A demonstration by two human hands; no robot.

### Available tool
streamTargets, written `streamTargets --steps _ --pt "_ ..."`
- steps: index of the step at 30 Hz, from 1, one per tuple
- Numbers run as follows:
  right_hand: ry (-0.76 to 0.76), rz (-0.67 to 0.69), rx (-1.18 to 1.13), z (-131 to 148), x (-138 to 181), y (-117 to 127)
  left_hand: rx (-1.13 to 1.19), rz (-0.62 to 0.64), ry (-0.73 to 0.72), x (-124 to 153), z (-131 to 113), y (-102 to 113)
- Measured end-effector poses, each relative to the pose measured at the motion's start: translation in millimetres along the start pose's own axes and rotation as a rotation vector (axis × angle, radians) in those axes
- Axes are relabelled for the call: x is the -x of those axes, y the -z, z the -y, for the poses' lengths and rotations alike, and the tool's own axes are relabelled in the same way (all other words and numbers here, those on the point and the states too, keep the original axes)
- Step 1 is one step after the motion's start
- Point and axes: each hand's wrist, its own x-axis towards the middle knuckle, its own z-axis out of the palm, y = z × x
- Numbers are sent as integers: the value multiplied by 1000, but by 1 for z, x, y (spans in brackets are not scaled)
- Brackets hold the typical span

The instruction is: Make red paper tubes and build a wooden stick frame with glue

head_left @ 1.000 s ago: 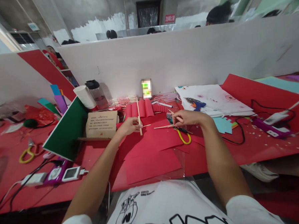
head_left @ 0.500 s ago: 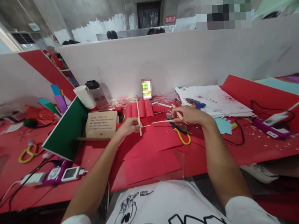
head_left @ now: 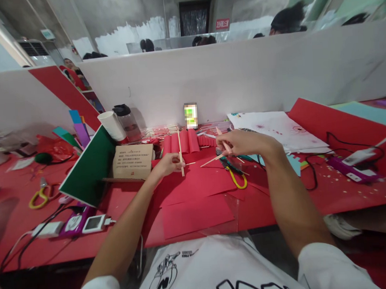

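Observation:
My left hand is closed on thin wooden sticks: a long pale one points away from me, and a short end juts out to the right. To its right, my right hand is pinched over another thin wooden stick, which slants toward the left hand. A pink pen-like piece also lies along the right fingers; its exact kind is unclear. Just below that hand is a tool with a yellow loop handle, its far part covered. Red paper sheets lie under both hands.
Red paper rolls and a bright phone screen stand ahead. On the left are a cardboard box, a green board, scissors and a power strip. White sheets and cables lie to the right.
My right hand has shifted slightly up and turned, so its stick now slants down to the left instead of lying nearly level. My left hand keeps its hold, almost still.

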Motion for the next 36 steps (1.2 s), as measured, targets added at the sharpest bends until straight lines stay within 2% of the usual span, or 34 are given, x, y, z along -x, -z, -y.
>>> streamTargets --steps 6,13,18,23,29,33,36 --pt "115 -7 60 18 -22 15 0 0 13 0 0 0" --pt "219 -4 28 48 -30 3 -1 -8 1 -1 3 1" --pt "202 -10 -134 56 -22 -2 2 2 -8 1 1 0" --pt "224 7 -322 48 -24 -12 4 11 -13 1 0 0" --pt "245 49 -612 25 -30 -38 -4 18 0 0 0 0" --pt "224 15 -794 8 -30 -53 -1 15 -5 -1 0 0" --pt "239 -56 -850 -1 -30 -60 -20 27 -30 0 1 0"
